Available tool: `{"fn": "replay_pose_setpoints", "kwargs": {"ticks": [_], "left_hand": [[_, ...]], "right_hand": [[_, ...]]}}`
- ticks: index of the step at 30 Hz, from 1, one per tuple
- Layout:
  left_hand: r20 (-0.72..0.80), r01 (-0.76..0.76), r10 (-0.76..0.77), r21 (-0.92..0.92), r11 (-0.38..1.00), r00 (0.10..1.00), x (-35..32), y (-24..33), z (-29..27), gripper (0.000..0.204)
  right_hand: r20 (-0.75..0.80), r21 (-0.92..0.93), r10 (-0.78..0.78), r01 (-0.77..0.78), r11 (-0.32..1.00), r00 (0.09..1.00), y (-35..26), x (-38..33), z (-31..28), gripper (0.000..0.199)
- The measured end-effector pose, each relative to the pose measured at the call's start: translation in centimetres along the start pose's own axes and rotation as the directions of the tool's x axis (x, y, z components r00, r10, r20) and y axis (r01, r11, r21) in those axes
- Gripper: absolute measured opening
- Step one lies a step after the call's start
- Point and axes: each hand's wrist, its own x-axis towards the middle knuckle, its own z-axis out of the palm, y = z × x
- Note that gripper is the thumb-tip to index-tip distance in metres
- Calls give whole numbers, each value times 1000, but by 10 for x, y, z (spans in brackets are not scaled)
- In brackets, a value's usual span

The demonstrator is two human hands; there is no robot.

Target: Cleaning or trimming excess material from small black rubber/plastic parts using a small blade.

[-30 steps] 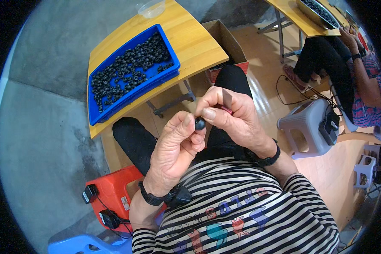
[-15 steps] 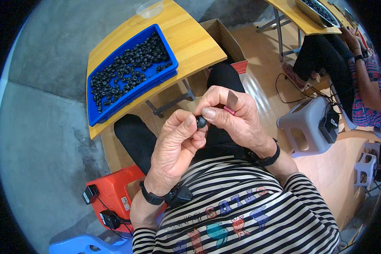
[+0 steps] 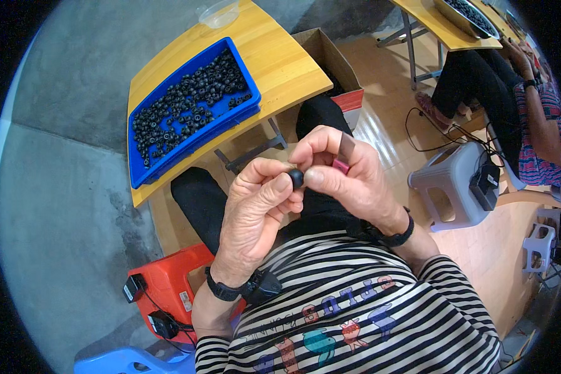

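A small round black part (image 3: 296, 179), smooth and dome-like on the side that shows, is pinched between the thumb and fingers of my left hand (image 3: 255, 209). Close by on its right is my right hand (image 3: 346, 174), its thumb tip at the part's edge. Between the curled fingers of that hand sits a small flat blade (image 3: 347, 148) with a pink band (image 3: 341, 165) at its base. Whether the right fingers touch the part cannot be made out. Many similar black parts (image 3: 193, 106) lie in a blue tray (image 3: 254, 106) at the far left.
The tray stands on a yellow table (image 3: 287, 68) beside a clear plastic bowl (image 3: 219, 15). Past the table is an open cardboard box (image 3: 349, 75). A red stool (image 3: 174, 283) and a grey stool (image 3: 458, 187) carry black devices with cables. Another person (image 3: 539, 124) sits at the right.
The black part has turned in my left fingers and shows a rounder, duller face. My right thumb and forefinger have spread slightly apart, and the blade has tilted a little.
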Motion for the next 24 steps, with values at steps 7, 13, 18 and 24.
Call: {"fn": "replay_pose_setpoints", "kwargs": {"ticks": [7, 13, 18, 24], "left_hand": [[-99, 23, -19, 39, 999, 995, 17, -6, -10, 11], [-72, 138, -129, 148, 979, 989, 35, -9, -28, 9], [-74, 1, 30, 396, 918, 997, 55, 24, -40, 8], [-142, -100, 355, 807, 583, 924, 96, 83, -78, 11]], "right_hand": [[32, -527, -388, 346, 776, 921, 10, 4, -2, 26], [-56, -459, -259, 205, 864, 964, 35, 10, -21, 14], [-412, -167, 137, -222, 961, 901, 35, 13, -65, 16], [-543, -175, 78, -203, 963, 836, 65, 56, -139, 18]]}}
